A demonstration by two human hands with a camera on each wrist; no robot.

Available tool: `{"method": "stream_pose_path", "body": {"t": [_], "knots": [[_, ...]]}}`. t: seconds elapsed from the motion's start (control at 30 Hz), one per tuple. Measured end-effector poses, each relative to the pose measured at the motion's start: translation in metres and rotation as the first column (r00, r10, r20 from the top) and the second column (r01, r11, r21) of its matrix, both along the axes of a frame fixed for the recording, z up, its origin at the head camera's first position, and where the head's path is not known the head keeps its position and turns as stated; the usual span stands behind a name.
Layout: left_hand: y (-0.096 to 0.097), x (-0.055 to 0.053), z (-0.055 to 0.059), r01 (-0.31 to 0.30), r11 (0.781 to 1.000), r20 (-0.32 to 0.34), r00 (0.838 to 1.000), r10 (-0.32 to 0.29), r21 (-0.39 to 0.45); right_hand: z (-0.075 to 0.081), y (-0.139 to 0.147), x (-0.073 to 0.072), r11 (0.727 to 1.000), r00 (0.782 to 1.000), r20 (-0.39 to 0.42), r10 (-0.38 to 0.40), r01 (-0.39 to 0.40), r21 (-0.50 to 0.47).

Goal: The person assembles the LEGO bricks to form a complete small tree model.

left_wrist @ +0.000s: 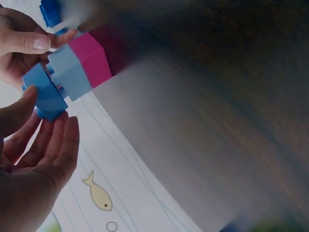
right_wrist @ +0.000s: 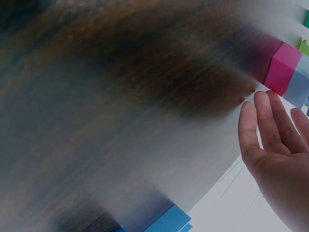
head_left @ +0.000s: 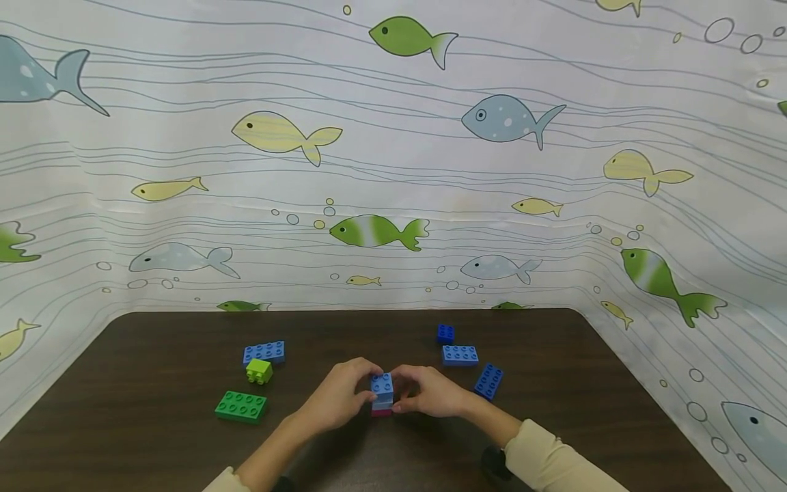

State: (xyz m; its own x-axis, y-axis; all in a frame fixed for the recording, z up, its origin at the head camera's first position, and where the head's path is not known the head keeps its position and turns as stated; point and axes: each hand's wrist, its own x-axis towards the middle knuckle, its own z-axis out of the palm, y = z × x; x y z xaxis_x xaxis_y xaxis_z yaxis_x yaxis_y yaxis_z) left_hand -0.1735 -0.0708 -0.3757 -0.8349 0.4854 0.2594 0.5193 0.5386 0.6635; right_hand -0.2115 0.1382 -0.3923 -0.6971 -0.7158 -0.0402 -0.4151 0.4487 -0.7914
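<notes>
At the middle of the table stands a small stack: a pink brick (left_wrist: 91, 59) at the bottom with a pale blue brick (left_wrist: 70, 72) on it. Over these, my left hand (head_left: 341, 393) pinches a blue two-by-two brick (head_left: 382, 387) between thumb and fingers. The left wrist view shows that brick slightly tilted, with a narrow gap and studs below it. My right hand (head_left: 433, 391) is at the stack's right side, thumb and index fingertips right at the bricks. Its other fingers (right_wrist: 263, 118) stretch out loosely beside the pink brick.
Left on the dark table (head_left: 166, 451) lie a blue brick (head_left: 264, 352), a lime brick (head_left: 259, 371) and a green brick (head_left: 240, 407). To the right are a small dark blue brick (head_left: 445, 333), a blue brick (head_left: 460, 355) and a dark blue brick (head_left: 488, 381). A fish-patterned backdrop (head_left: 393, 171) surrounds the table.
</notes>
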Motion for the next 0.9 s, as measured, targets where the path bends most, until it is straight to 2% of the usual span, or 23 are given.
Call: {"method": "stream_pose_path", "body": {"t": [0.53, 0.77, 0.9], "knots": [[0.002, 0.0, -0.002, 0.015, 1.0, -0.018, 1.0, -0.015, -0.016, 0.004, 0.002, 0.0, 1.0, 1.0, -0.025, -0.017, 0.017, 0.018], [0.001, 0.0, -0.002, 0.004, 1.0, -0.019, 1.0, -0.004, -0.013, 0.014, 0.001, 0.002, 0.999, 0.994, -0.106, -0.014, 0.01, -0.031], [0.001, -0.001, -0.003, 0.006, 1.0, -0.012, 1.0, -0.006, -0.009, 0.019, -0.003, 0.005, 0.999, 0.993, -0.115, -0.008, 0.003, -0.047]]}}
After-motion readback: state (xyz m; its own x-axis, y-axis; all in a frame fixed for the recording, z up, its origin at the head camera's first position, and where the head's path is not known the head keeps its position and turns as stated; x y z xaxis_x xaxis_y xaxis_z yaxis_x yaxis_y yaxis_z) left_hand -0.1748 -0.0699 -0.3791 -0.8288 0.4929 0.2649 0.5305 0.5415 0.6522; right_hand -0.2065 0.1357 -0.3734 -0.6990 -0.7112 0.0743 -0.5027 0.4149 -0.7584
